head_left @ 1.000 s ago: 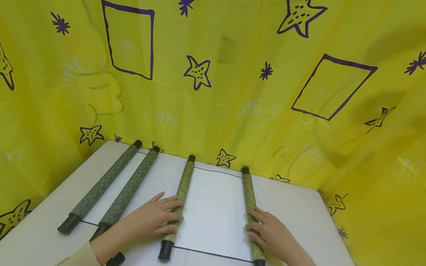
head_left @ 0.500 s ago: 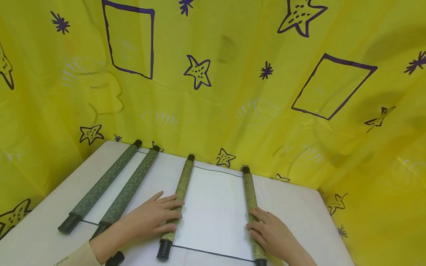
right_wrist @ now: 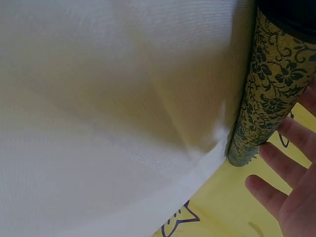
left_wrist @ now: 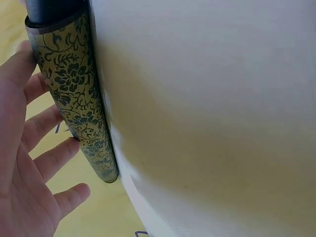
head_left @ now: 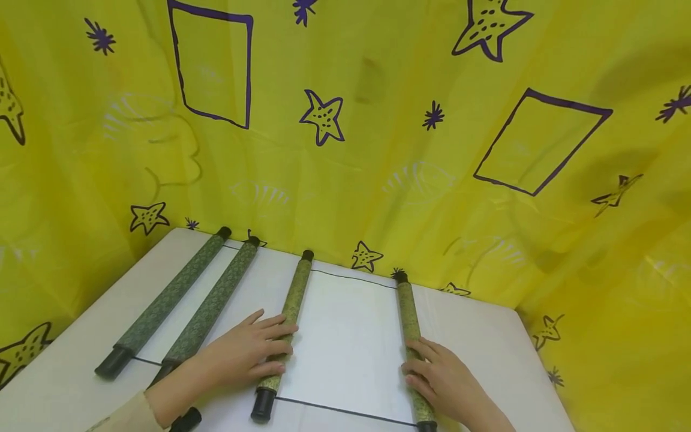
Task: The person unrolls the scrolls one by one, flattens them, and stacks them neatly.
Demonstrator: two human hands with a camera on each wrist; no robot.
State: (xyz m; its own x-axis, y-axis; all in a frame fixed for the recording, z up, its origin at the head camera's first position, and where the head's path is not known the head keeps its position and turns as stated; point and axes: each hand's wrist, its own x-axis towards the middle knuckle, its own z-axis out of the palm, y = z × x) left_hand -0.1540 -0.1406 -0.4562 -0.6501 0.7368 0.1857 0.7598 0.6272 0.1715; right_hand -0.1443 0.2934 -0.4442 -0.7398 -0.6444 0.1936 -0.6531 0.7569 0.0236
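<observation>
A yellow-green scroll lies on the table, its two brocade rollers apart and each tipped with black knobs. Across the left roller lie the outstretched fingers of my left hand. My right hand rests its slightly bent fingers on the right roller. Between the rollers is a bright white stretch, with a thin black line at its far and near ends. In the left wrist view, fingertips touch the side of the flower-patterned roller. The right wrist view has fingertips against the other roller.
To the left lies a darker green scroll with two rollers, partly under my left forearm. A yellow curtain printed with stars hangs around the white table, right behind its far edge.
The left roller has shifted a little to the left and the right roller a little to the right, widening the white stretch. Both hands moved along with them.
</observation>
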